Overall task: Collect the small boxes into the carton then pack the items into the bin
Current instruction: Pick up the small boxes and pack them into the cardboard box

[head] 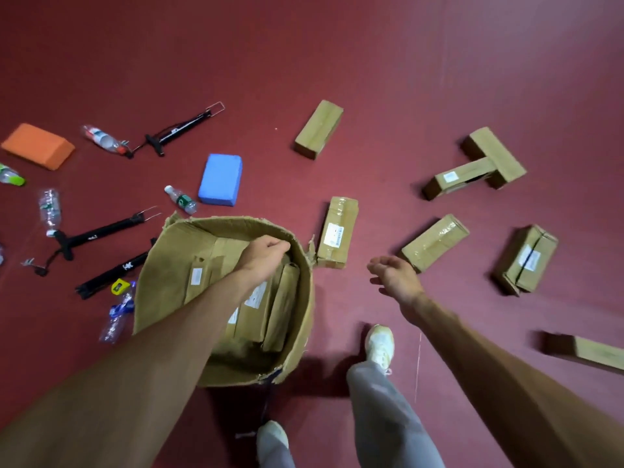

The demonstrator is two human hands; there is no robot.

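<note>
A torn brown carton (pixel 158 282) stands open on the red floor, with several small taped boxes (pixel 283 305) lying inside it. My left hand (pixel 266 253) is closed on the carton's far rim. My right hand (pixel 395 278) hovers with fingers spread, empty, just right of the carton. A labelled small box (pixel 337 231) lies beside the carton's right rim. Another small box (pixel 434 241) lies just beyond my right hand. More small boxes lie scattered: one far ahead (pixel 319 128), two leaning in a T shape (pixel 479 163), one at right (pixel 526 258), one at the right edge (pixel 594 352).
Left of the carton lie a blue foam block (pixel 221 179), an orange foam block (pixel 39 146), several plastic bottles (pixel 180 199), black hand pumps (pixel 101 233) and a yellow tape measure (pixel 120 287). My feet in white shoes (pixel 380 346) stand by the carton's near right side.
</note>
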